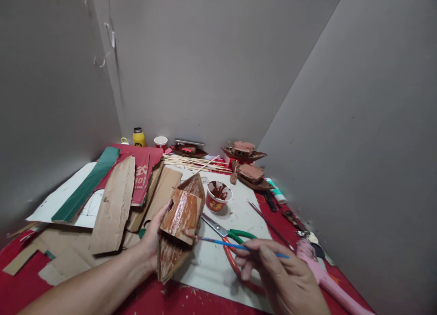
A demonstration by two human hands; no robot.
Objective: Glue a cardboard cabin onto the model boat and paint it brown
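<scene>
A cardboard model boat (180, 219) with a roof wet with brown paint is held up by my left hand (154, 235), whose fingers go behind its left side. My right hand (273, 271) pinches a thin blue paintbrush (225, 244), and the brush tip touches the lower right edge of the roof. Just behind the boat stands a paper cup (218, 197) with dark brown paint inside. Scissors (221, 231) with green and orange handles lie on the white sheet (244, 210), partly under my right hand.
Cardboard pieces (114, 205) and a green strip (88, 183) cover the left side. Thin sticks (194, 163), a yellow bottle (138, 137) and several brown model boats (251, 175) are at the back. A pink tool (321, 269) and a white-green tube (276, 190) lie right.
</scene>
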